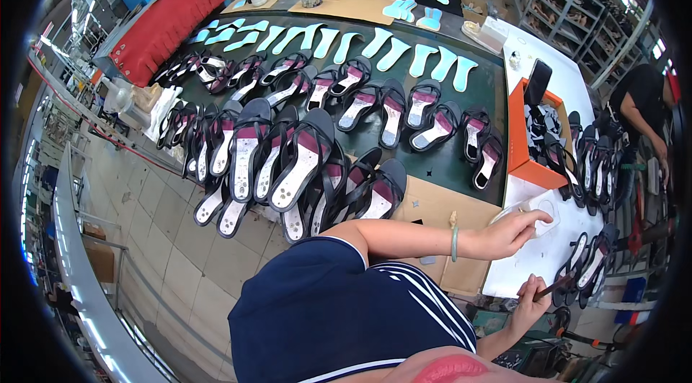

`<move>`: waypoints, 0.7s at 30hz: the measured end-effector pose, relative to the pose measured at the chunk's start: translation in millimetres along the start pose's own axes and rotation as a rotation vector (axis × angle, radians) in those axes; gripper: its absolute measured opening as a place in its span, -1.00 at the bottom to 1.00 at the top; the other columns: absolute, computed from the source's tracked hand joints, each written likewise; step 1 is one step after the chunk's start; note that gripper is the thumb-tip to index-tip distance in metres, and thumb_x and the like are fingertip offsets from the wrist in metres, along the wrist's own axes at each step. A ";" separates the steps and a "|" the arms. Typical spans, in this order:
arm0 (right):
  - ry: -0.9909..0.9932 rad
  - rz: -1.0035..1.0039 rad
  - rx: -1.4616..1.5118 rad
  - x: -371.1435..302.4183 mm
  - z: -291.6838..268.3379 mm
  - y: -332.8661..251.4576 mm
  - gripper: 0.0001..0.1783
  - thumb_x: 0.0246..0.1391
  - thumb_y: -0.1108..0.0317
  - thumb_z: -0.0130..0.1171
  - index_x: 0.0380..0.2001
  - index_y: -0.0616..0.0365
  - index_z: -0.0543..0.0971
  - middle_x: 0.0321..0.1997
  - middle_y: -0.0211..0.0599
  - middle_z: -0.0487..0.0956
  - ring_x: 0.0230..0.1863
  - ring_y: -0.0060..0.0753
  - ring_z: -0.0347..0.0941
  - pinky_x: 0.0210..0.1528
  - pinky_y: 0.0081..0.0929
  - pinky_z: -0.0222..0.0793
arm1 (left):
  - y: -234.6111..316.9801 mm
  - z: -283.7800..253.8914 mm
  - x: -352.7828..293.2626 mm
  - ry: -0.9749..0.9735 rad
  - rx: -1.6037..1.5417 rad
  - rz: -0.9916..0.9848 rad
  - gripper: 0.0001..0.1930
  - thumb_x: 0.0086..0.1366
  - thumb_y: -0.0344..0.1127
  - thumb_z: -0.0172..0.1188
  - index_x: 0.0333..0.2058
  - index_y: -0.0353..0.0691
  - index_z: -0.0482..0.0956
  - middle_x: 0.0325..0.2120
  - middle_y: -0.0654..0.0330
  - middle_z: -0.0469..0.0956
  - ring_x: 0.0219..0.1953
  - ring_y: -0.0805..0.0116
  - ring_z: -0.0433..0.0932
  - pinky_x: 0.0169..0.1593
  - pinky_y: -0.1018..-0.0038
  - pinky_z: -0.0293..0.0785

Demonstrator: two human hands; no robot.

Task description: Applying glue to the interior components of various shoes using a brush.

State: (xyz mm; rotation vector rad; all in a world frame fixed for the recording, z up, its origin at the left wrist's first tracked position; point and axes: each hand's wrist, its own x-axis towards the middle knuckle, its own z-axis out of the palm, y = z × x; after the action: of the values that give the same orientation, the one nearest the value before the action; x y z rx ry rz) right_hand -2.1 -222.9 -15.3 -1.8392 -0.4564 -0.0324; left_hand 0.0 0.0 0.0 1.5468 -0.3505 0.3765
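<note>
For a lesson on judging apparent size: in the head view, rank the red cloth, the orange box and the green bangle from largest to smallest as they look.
1. red cloth
2. orange box, nearer the camera, so true size stays unsure
3. green bangle, clearly smallest

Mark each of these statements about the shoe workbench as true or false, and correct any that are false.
1. The left hand rests on a pale sole piece on the white board. True.
2. The right hand is empty. False: it holds a thin dark tool.
3. The orange box stands on the floor. False: it stands on the bench, at the right.
4. A row of turquoise insoles lies beyond the black sandals. True.
5. The left wrist wears a green bangle. True.
</note>
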 end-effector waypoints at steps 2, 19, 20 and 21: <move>0.028 0.042 -0.003 4.7 1.2 0.2 -0.59 0.25 0.38 0.08 -0.68 0.17 0.27 -0.74 -0.54 0.19 -0.67 -0.76 -0.03 -0.59 -0.62 -0.22 | -2.8 -6.2 7.0 0.023 0.010 -0.021 -0.66 0.28 -0.55 -0.08 0.04 -0.31 0.36 -0.41 -0.04 0.53 -0.38 0.18 0.51 -0.23 0.34 0.39; 0.011 0.167 -0.198 30.4 6.3 30.0 -0.71 0.25 0.25 0.11 -0.37 0.32 0.52 -0.51 -0.40 0.48 -0.47 -0.66 0.25 -0.41 -0.63 0.12 | -28.6 -40.1 31.4 0.223 -0.048 0.005 -0.72 0.31 -0.53 -0.04 -0.01 -0.35 0.42 -0.47 0.24 0.42 -0.47 0.60 0.32 -0.38 0.56 0.27; 0.030 0.132 -0.181 29.7 5.9 33.1 -0.68 0.26 0.22 0.09 -0.39 0.32 0.51 -0.52 -0.38 0.49 -0.46 -0.64 0.26 -0.39 -0.60 0.13 | -29.2 -40.7 31.5 0.220 -0.057 -0.005 -0.72 0.31 -0.53 -0.05 -0.01 -0.35 0.42 -0.47 0.25 0.42 -0.47 0.61 0.31 -0.38 0.57 0.27; 0.026 0.151 -0.182 29.9 4.7 33.7 -0.67 0.27 0.22 0.08 -0.40 0.32 0.51 -0.52 -0.37 0.49 -0.46 -0.62 0.27 -0.38 -0.60 0.14 | -29.7 -41.1 31.2 0.218 -0.063 -0.014 -0.72 0.32 -0.52 -0.05 -0.01 -0.35 0.42 -0.46 0.25 0.42 -0.47 0.61 0.31 -0.38 0.57 0.26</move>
State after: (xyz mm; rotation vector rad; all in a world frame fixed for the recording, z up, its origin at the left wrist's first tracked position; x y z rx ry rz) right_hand 35.4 -218.0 -40.1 -2.0454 -0.3034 0.0049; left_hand 40.5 41.9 -12.5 1.4299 -0.1793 0.5135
